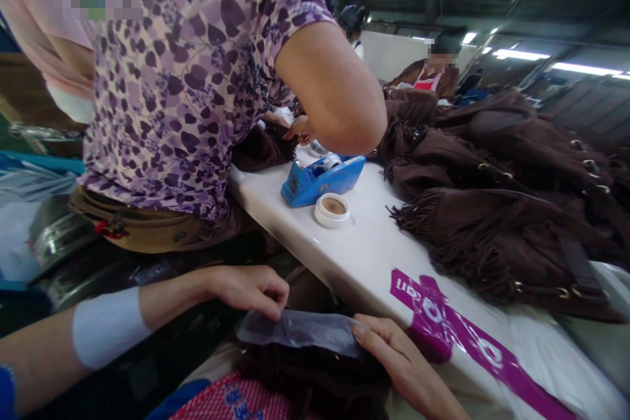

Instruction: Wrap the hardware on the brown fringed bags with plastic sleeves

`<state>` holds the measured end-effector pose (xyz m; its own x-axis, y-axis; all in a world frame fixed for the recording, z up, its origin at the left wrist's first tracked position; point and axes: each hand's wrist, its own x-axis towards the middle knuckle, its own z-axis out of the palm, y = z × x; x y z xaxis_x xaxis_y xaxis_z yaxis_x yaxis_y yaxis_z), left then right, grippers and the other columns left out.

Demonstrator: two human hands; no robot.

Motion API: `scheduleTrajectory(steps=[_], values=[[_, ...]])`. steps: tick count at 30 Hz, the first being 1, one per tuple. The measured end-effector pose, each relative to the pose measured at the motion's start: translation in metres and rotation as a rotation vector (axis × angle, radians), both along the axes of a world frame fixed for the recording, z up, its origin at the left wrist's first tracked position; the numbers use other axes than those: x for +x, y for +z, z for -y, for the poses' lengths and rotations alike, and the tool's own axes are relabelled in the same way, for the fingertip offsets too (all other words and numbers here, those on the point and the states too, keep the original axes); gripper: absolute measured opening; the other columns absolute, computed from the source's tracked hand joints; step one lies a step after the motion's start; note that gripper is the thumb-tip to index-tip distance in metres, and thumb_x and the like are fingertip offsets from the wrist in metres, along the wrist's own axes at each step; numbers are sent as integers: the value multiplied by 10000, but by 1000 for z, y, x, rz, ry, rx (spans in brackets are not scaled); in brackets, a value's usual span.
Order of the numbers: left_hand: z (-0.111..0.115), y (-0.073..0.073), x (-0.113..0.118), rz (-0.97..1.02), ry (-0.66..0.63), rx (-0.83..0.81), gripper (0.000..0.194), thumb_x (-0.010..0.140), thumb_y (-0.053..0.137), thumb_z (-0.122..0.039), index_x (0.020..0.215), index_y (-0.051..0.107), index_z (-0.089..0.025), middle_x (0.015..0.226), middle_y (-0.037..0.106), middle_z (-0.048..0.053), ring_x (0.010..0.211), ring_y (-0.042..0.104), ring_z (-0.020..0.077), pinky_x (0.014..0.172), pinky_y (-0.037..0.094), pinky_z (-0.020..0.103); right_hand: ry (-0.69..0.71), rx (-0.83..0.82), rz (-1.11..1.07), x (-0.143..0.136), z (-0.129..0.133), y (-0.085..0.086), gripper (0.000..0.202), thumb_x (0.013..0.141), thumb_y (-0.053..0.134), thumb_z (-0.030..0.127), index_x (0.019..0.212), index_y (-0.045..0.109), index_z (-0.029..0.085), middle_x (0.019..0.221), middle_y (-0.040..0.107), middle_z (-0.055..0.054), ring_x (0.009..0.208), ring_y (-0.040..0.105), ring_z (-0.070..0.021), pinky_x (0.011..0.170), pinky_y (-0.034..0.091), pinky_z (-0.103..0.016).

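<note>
A strip of clear plastic film [315,331] stretches between my two hands, low in the view. My left hand [253,290] pinches its left end between thumb and curled fingers. At the other end, my right hand [386,344] grips the film with the thumb on top. Directly below the film, a dark brown fabric item [319,374] lies on my lap; its shape is mostly hidden in shadow. A white band wraps my left forearm.
A white table [364,256] runs along the right, bearing a blue tape dispenser [322,177], a round white tub [332,210], purple printed tape [457,328] and piled brown fringed bags [492,210]. A co-worker in a patterned shirt [197,79] stands close ahead.
</note>
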<state>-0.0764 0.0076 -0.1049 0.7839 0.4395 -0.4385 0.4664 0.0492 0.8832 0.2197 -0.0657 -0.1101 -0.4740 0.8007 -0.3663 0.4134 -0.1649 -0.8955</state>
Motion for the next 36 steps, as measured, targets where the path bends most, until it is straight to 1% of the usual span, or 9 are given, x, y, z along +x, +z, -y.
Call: scheduleTrajectory(steps=[5,8,13,16,21,25,30,34,36], values=[[6,-4,0,45,8,-110,319,825,613,-479,716,542,-187,618,443,-54,569,387,104,503,327,190,-5,27,0,6,2,-1,547,892,409,715,655,298,234,670,281,45,631,286,-134,573,235,-274],[12,-9,-2,38,37,-149,333,793,657,-502,739,538,-196,629,479,-57,549,422,98,501,360,184,-17,30,11,10,4,-4,540,901,414,705,663,308,232,673,290,45,636,301,-132,572,242,-268],[18,-24,-31,-99,-128,-494,324,655,788,-394,871,623,-218,636,646,-23,507,574,162,508,499,260,73,54,1,7,2,-2,540,916,420,666,625,317,223,631,276,56,585,266,-111,530,196,-269],[18,-25,-39,-91,-200,-529,352,643,832,-426,865,675,-202,646,655,-16,552,588,169,562,520,272,111,63,-49,-2,-5,4,523,912,458,621,606,320,221,607,265,63,562,252,-100,511,186,-263],[16,-10,9,77,-54,-413,547,509,926,-357,978,678,-224,877,720,-29,735,649,158,671,531,234,127,-7,-122,-12,-19,11,482,885,526,569,597,371,214,564,270,76,521,227,-85,472,163,-249],[15,-5,46,-1,-110,-533,178,662,739,-316,756,644,-198,608,693,-5,473,597,151,448,477,217,99,-8,-117,-6,-21,3,516,861,538,629,603,375,213,569,273,78,524,229,-82,468,160,-241],[13,-9,49,-93,-89,-517,91,610,587,-234,653,650,-186,523,668,-7,344,502,116,338,380,175,25,-10,-147,6,-11,-7,518,818,579,680,673,497,190,613,360,63,575,304,-98,519,236,-233],[11,-2,51,-122,-91,-493,91,615,593,-256,644,647,-189,512,662,-14,338,486,109,336,373,172,-39,137,-127,3,-5,-2,462,819,646,560,1090,657,186,904,605,-15,817,513,-180,711,380,-272],[9,3,54,-154,-140,-464,70,638,598,-254,646,635,-195,499,650,-22,350,501,116,353,391,175,-31,162,-59,-1,-3,-1,379,790,681,503,969,687,170,837,602,-9,787,515,-181,674,371,-268]])
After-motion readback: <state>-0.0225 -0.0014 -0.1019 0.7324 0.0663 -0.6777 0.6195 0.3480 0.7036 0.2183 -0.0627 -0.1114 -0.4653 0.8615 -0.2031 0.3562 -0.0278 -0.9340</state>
